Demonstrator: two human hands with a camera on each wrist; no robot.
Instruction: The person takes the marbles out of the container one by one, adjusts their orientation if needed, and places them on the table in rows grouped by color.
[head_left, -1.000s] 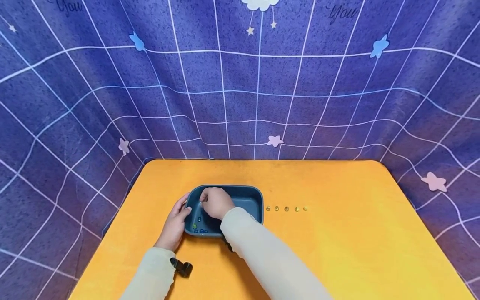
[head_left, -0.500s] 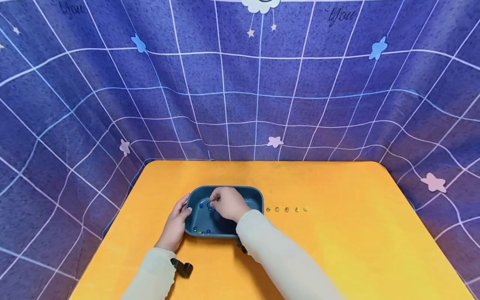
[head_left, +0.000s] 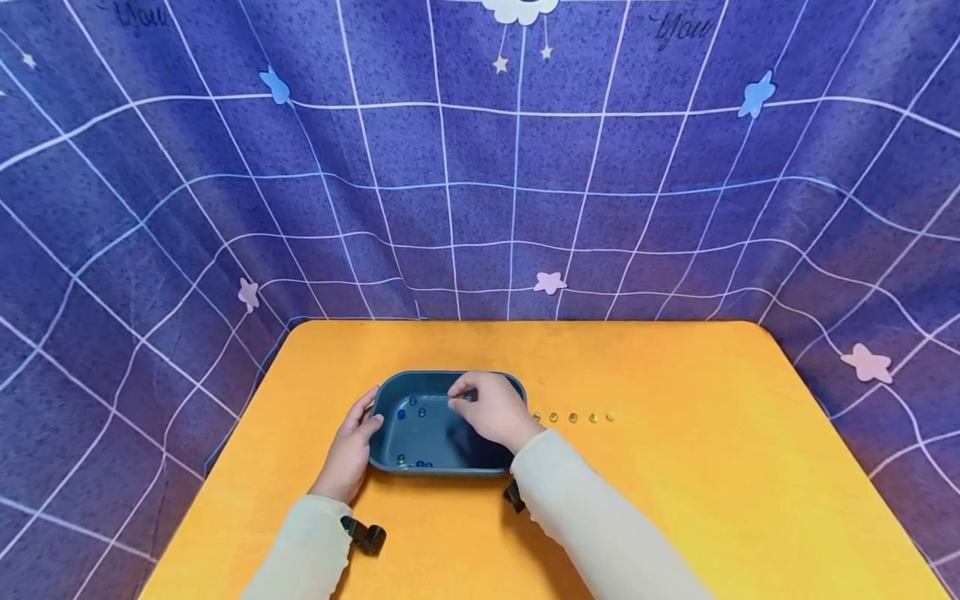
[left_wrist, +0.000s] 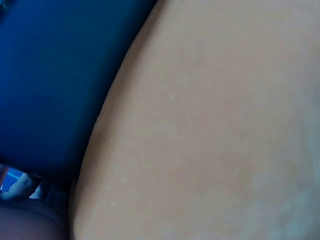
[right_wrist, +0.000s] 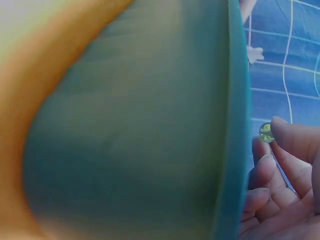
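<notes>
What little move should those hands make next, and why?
I'd guess the right hand should carry its yellowish-green marble past the bin to the right end of the row of marbles on the table: that hand already pinches it, five yellowish ones line up there, and the left hand holds the bin.

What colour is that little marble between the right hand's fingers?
The marble looks yellow-green with darker streaks; the right wrist view shows it best.
</notes>
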